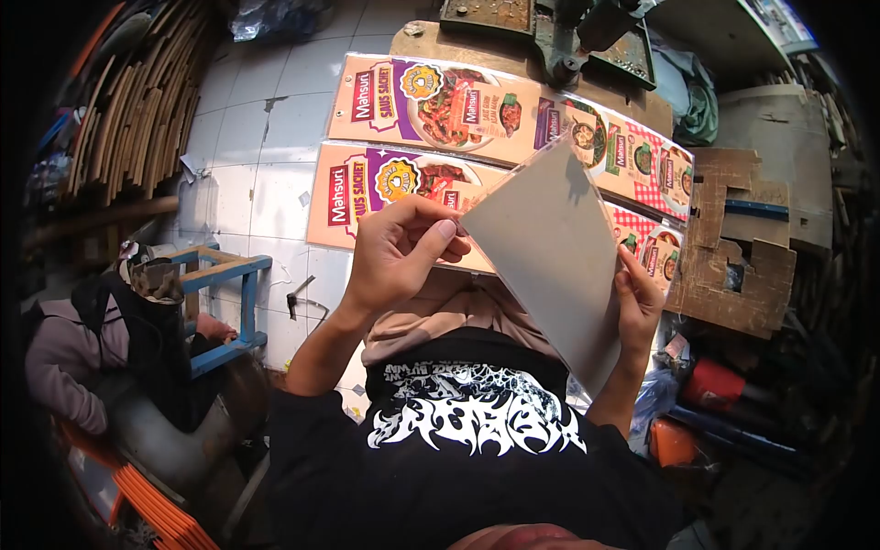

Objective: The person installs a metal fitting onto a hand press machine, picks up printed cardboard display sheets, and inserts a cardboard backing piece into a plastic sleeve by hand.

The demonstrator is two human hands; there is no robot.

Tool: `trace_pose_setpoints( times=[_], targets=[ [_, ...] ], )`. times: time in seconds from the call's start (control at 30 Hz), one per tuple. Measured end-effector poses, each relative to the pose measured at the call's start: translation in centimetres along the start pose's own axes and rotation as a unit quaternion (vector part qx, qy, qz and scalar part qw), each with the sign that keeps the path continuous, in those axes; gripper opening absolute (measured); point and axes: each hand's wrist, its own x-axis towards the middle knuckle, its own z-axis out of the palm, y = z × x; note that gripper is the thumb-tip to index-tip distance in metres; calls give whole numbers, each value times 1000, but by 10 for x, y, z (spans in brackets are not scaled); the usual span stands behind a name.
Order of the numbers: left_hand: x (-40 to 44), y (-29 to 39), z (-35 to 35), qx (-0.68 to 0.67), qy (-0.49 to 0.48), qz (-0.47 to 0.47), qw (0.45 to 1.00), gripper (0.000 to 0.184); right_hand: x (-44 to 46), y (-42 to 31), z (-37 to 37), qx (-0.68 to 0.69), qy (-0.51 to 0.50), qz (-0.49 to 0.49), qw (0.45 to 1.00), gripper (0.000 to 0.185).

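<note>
Grey panel (555,252), tilted over the counter's (433,46) near edge. The left hand's (403,261) fingers pinch its left corner; the right hand's (639,298) fingers grip the opposite edge, presumably steadying it above the printed strips (509,119).

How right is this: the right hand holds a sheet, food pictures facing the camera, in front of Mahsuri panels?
No: the head view shows the right hand holding a sheet whose camera-facing side is plain grey, in front of Mahsuri panels.
</note>
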Motion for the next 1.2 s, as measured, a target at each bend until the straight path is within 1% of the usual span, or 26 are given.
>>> trace_pose_setpoints(
  times=[0.07,0.27,0.5,0.57,0.77,0.93,1.0,1.1,1.2],
  targets=[
    [-1,-2,2,10,37,30,999,11,1,3,1,6,3,-8,1000,34],
    [-6,-7,5,25,88,50,995,9,1,0,6,6,11,-15,1000,33],
    [-9,-8,8,55,110,65,990,10,-1,0,6,-18,24,-41,999,32],
    [-10,-8,9,83,115,69,987,10,-2,0,5,-17,24,-42,999,32],
    [-11,-7,12,126,105,67,984,11,-3,-3,4,-21,28,-53,998,31],
    [-8,-10,13,123,129,82,980,10,-4,-4,3,-21,26,-48,998,32],
    [-7,-10,14,128,133,82,979,9,-4,-5,3,-41,29,-57,997,31],
    [-10,-12,15,144,140,91,975,8,-4,-7,8,-32,44,-65,996,30],
    [-7,-15,16,200,152,124,960,5,-4,-3,5,-54,32,-73,995,29]
  ],
)
